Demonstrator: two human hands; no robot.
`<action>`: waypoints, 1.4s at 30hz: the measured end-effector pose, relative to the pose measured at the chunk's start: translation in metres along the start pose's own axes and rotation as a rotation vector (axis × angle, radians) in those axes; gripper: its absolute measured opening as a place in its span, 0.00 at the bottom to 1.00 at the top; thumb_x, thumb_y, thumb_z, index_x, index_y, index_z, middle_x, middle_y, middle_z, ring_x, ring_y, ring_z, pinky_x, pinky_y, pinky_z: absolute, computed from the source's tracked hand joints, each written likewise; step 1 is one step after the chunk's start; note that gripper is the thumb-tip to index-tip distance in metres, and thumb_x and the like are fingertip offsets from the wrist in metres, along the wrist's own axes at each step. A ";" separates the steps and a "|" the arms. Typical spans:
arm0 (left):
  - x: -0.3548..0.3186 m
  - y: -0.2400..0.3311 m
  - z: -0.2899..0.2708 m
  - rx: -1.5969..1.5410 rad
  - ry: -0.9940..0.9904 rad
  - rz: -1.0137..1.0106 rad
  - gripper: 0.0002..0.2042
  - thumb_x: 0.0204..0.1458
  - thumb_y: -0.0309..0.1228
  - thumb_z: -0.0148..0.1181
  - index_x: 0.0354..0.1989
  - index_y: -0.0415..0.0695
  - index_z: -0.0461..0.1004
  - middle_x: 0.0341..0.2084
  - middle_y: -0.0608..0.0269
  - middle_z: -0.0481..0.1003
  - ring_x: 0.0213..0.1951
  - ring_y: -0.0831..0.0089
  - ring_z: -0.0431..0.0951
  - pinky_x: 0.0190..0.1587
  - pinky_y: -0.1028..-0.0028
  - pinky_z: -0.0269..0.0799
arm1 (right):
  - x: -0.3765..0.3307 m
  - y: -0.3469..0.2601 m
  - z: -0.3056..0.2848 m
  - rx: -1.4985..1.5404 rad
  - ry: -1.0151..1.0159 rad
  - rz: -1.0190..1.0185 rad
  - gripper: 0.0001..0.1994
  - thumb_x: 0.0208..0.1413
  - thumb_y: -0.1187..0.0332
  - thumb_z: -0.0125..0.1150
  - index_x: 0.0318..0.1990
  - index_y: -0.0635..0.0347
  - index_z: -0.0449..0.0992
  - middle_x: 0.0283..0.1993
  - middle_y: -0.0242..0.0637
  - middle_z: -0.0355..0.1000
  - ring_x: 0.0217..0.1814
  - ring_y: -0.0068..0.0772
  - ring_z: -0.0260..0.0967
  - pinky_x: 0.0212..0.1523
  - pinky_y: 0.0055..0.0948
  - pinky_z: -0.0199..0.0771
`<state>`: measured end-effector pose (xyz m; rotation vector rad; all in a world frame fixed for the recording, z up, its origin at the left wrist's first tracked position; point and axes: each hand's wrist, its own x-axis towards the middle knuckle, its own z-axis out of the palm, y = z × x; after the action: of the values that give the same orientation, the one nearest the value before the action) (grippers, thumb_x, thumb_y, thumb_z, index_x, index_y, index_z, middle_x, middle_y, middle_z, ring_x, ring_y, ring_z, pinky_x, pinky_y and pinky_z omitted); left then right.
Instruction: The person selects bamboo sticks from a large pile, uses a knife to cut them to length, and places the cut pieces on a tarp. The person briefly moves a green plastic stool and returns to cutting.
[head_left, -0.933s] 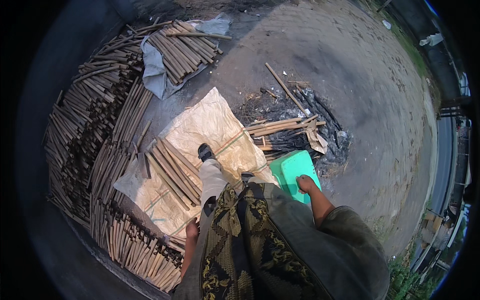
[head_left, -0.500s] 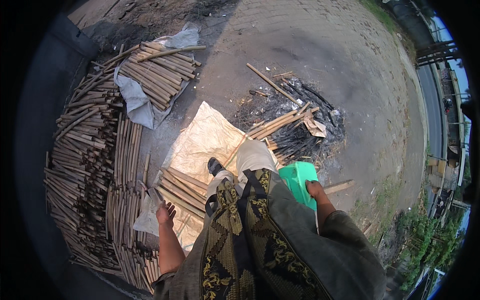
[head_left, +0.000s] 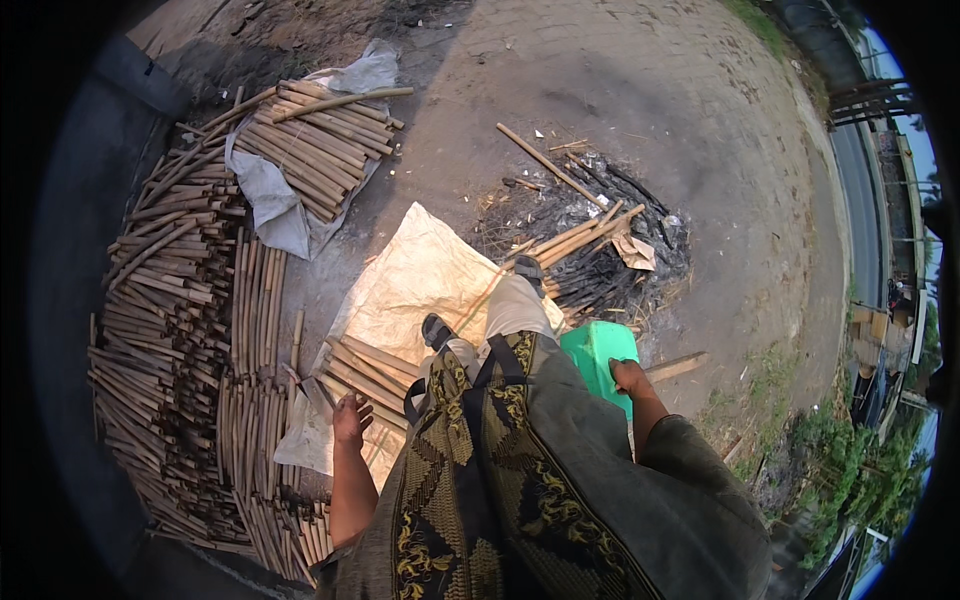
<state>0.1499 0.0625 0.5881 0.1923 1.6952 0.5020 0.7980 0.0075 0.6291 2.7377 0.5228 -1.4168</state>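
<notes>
I stand on a pale sack sheet (head_left: pixel 420 280) spread on the ground, one foot stepped forward. My right hand (head_left: pixel 628 378) grips the edge of a green plastic stool (head_left: pixel 596 352) at my right side. My left hand (head_left: pixel 350 420) hangs open, fingers spread, above a small bundle of cut bamboo sticks (head_left: pixel 365 370) that lies on the sheet. Nothing is in that hand. My patterned dark garment hides the ground beneath me.
Large stacks of bamboo sticks (head_left: pixel 170 330) fill the left side. Another bundle (head_left: pixel 315 145) lies on a grey sheet at the back. A charred ash pile with sticks (head_left: pixel 590 245) is ahead right. Bare dirt ground stretches beyond; a road and greenery at far right.
I have stepped forward and turned slightly; my left hand has lifted out from my side and opened. The right hand stays on the green stool, which moved with me.
</notes>
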 end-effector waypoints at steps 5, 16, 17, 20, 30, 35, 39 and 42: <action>-0.017 -0.051 -0.021 -0.070 0.079 -0.158 0.27 0.67 0.45 0.49 0.71 0.45 0.60 0.61 0.47 0.71 0.53 0.51 0.78 0.53 0.55 0.75 | 0.018 -0.040 -0.011 -0.039 -0.008 -0.095 0.28 0.63 0.50 0.54 0.41 0.76 0.78 0.25 0.47 0.75 0.22 0.41 0.74 0.28 0.41 0.74; 0.009 0.029 -0.047 -0.156 0.134 0.100 0.27 0.67 0.47 0.49 0.69 0.44 0.64 0.54 0.53 0.75 0.51 0.60 0.79 0.48 0.63 0.75 | 0.018 -0.051 0.021 0.126 -0.055 -0.172 0.25 0.64 0.50 0.52 0.33 0.68 0.75 0.21 0.43 0.72 0.18 0.38 0.71 0.24 0.37 0.73; 0.007 0.033 -0.044 -0.183 0.108 0.165 0.27 0.67 0.47 0.49 0.68 0.44 0.64 0.53 0.54 0.76 0.51 0.61 0.79 0.48 0.63 0.74 | 0.017 -0.052 0.023 0.075 -0.075 -0.149 0.25 0.64 0.49 0.53 0.34 0.69 0.76 0.21 0.43 0.72 0.19 0.39 0.71 0.25 0.38 0.74; -0.001 0.031 -0.037 -0.099 0.121 0.121 0.25 0.67 0.47 0.50 0.65 0.43 0.67 0.50 0.56 0.77 0.49 0.62 0.80 0.46 0.64 0.75 | 0.018 -0.052 0.029 -0.059 -0.064 -0.130 0.26 0.63 0.49 0.53 0.37 0.71 0.77 0.23 0.45 0.74 0.22 0.40 0.74 0.27 0.39 0.75; -0.008 0.001 -0.043 0.074 0.089 -0.100 0.27 0.67 0.45 0.47 0.70 0.43 0.60 0.58 0.49 0.73 0.53 0.56 0.79 0.49 0.59 0.77 | 0.026 -0.041 0.054 0.128 -0.122 -0.069 0.26 0.66 0.50 0.54 0.47 0.72 0.74 0.27 0.42 0.71 0.23 0.35 0.70 0.24 0.37 0.72; 0.000 0.030 -0.043 0.027 0.175 -0.063 0.26 0.69 0.44 0.45 0.69 0.43 0.62 0.55 0.52 0.75 0.49 0.59 0.80 0.47 0.62 0.77 | 0.028 -0.052 0.061 0.128 -0.165 -0.066 0.29 0.65 0.49 0.53 0.49 0.78 0.73 0.28 0.47 0.74 0.23 0.40 0.74 0.22 0.38 0.76; 0.001 0.049 -0.033 -0.111 0.192 0.027 0.23 0.69 0.44 0.47 0.64 0.42 0.67 0.47 0.57 0.77 0.44 0.63 0.80 0.44 0.64 0.77 | 0.048 -0.067 0.055 0.043 -0.192 -0.032 0.30 0.65 0.49 0.51 0.47 0.78 0.74 0.28 0.50 0.75 0.22 0.41 0.74 0.23 0.39 0.76; 0.000 0.060 -0.019 -0.119 0.197 0.033 0.22 0.68 0.45 0.49 0.61 0.41 0.68 0.46 0.56 0.77 0.44 0.61 0.81 0.44 0.63 0.78 | 0.075 -0.092 0.048 -0.053 -0.230 -0.030 0.30 0.65 0.48 0.49 0.41 0.77 0.77 0.26 0.50 0.75 0.23 0.42 0.74 0.23 0.40 0.76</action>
<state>0.1223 0.1121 0.6161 0.0862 1.8493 0.6619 0.7721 0.1075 0.5539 2.4919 0.5819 -1.6696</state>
